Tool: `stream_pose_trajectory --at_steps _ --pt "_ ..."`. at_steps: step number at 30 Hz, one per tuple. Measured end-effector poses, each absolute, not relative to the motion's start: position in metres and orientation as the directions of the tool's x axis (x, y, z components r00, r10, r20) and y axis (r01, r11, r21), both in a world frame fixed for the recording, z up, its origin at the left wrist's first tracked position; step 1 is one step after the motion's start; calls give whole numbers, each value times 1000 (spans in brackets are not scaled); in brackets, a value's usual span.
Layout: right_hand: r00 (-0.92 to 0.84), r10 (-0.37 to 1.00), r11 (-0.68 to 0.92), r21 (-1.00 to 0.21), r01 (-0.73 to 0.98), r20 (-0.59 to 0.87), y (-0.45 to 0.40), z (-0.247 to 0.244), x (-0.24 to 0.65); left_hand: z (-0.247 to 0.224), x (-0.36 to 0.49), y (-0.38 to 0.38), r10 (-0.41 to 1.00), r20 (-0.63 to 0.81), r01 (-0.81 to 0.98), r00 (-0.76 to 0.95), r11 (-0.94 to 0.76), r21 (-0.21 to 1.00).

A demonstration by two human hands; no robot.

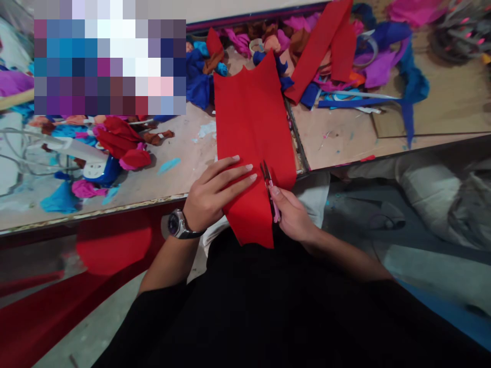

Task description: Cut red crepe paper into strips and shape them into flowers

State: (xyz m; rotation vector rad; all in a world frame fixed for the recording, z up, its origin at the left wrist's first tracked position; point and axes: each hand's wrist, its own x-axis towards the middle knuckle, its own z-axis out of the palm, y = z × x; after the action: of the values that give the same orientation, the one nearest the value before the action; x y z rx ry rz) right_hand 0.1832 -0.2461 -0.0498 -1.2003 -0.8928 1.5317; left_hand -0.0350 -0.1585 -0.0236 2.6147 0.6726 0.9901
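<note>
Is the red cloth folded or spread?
Spread: the red cloth lies broad, its near end reaching past the table. Hidden layers: cannot tell.

Left hand [215, 191] is lying palm down, fingers spreading over a red sheet [249, 112]; a wristwatch [174, 223] is showing on that wrist. Right hand [293, 212] is gripping pink-handled scissors [270, 191], blades pointing away from the body. The sheet is overhanging the workbench [184, 171], its near end reaching the black shirt [261, 306]. Crumpled coloured scraps [118, 138] are lying on the left, another red strip [316, 51] on the right.
</note>
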Motion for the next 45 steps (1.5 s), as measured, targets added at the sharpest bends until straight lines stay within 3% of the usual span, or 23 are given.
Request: stream_pose_trajectory --at_steps 18,28,45 --pt "-3 977 -208 -944 -257 -215 -237 -48 180 -23 -35 -158 480 539 299 692 -871 390" --pt "-14 982 -186 -968 -167 -187 -234 -45 184 -21 -34 -157 457 535 295 711 -884 364" --pt "-20 974 -226 -962 -156 -226 -233 -46 185 -22 -35 -159 457 530 290 714 -882 371"
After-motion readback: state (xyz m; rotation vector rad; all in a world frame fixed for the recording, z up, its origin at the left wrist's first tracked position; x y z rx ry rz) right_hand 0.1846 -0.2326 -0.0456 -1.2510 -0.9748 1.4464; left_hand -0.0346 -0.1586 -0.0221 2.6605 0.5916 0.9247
